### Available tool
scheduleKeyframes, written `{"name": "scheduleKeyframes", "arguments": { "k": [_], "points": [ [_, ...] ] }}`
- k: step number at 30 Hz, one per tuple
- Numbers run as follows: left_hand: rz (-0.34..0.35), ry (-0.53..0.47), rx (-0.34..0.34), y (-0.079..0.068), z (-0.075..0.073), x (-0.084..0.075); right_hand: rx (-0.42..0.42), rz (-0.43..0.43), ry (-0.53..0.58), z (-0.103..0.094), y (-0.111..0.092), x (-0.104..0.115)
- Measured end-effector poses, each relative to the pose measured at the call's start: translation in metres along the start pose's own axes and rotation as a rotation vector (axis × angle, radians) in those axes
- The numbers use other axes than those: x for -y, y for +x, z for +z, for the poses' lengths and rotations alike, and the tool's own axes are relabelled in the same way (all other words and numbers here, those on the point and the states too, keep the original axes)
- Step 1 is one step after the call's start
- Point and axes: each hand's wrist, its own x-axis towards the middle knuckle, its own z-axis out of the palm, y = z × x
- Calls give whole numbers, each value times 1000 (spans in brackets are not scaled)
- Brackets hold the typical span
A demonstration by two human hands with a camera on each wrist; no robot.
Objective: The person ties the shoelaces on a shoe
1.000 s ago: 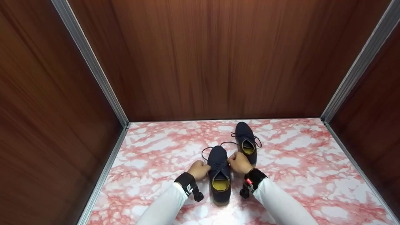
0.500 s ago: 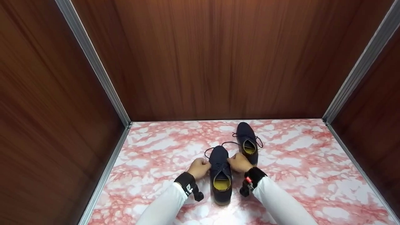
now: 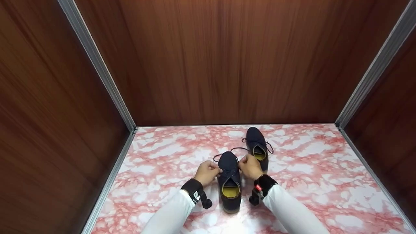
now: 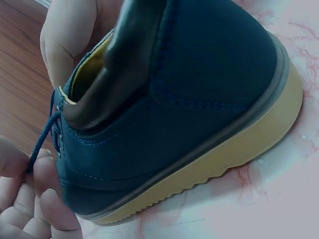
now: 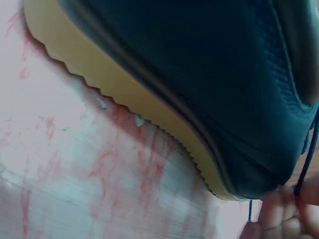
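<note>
A navy shoe [image 3: 228, 160] with a yellow lining and pale ridged sole stands between my hands, toe pointing away. On its left side, my left hand [image 3: 207, 173] pinches one end of its dark shoelace [image 4: 45, 134] between thumb and fingers. My right hand [image 3: 251, 166] is at the opposite side, pinching the other shoelace end [image 5: 310, 152]. Both laces run from the eyelets at the shoe's throat to my fingertips. Loose lace [image 3: 217, 157] also trails beside the toe in the head view.
A matching second shoe [image 3: 254, 136] stands farther back on the right, its heel partly hidden by my right hand, its laces spread to both sides. The red-and-white marbled surface [image 3: 162, 169] is bordered by brown wood-grain panels [image 3: 208, 65] with grey metal corner strips.
Both hands have risen slightly along the shoe's sides, with the lace ends pinched. The left fingers have come in closer over the shoe. Both shoes look unmoved since half a second ago.
</note>
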Motion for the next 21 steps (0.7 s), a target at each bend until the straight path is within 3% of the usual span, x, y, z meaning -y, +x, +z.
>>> {"name": "scheduleKeyframes", "arguments": {
  "k": [4,9,13,16,21],
  "points": [
    [-3,-54,6,2,-2,-4,-10,14,226,-1,2,5],
    [7,-119,2,6,-8,-11,58,85,546,-8,4,20],
    [21,-235,8,7,-11,-20,105,142,722,-16,5,32],
    [7,-351,22,8,-13,-27,126,127,715,-21,5,38],
    [-49,-449,27,9,-16,-35,127,44,442,-30,1,45]
  ]
}}
